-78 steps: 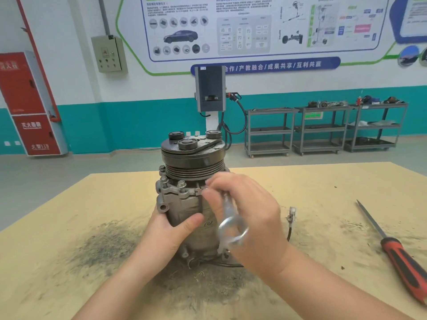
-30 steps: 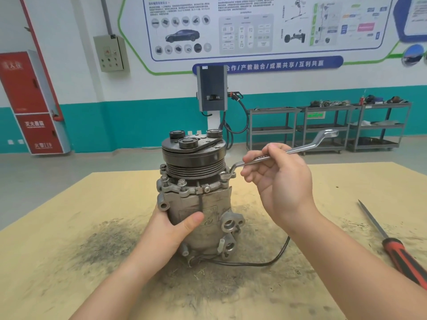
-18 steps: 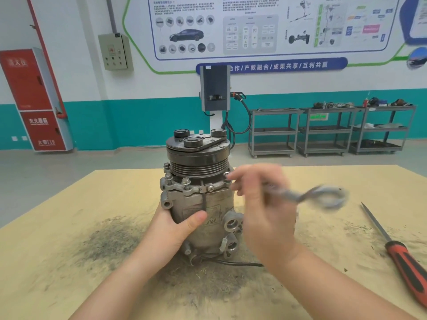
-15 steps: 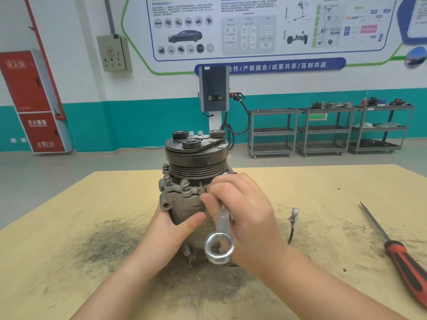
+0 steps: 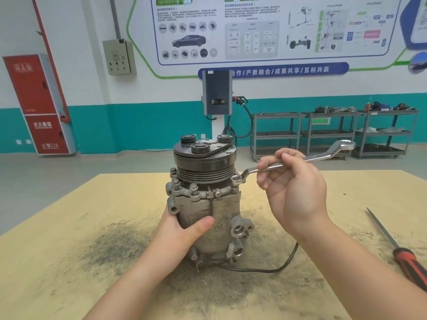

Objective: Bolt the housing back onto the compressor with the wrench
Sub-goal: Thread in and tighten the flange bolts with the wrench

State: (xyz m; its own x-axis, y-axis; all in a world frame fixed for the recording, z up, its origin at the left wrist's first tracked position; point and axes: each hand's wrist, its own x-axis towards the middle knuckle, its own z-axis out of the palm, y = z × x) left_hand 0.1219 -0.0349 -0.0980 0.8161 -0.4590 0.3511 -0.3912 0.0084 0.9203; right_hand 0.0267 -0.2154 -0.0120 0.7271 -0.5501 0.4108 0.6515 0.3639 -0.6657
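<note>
Compressor [image 5: 205,204] stands upright on the wooden table [image 5: 69,227], on a patch of dark, dirty dust. It is grey metal with a round black pulley [image 5: 204,158] on top. Its housing [image 5: 201,192] sits just under the pulley, with small bolts [image 5: 193,187] sticking up around its edge.

From the head view, the left hand [image 5: 180,234] holds the side of the compressor low down, thumb pressed on the front and fingers hidden round the back. The right hand [image 5: 293,190] has its fingers curled round the middle of the wrench [image 5: 300,158]. One ring end of the wrench sits over a bolt on the right edge of the housing. The other end points up and to the right.

A black cable [image 5: 277,266] curves out from under the compressor. A red-handled screwdriver [image 5: 399,250] lies well apart on the right of the table.
</note>
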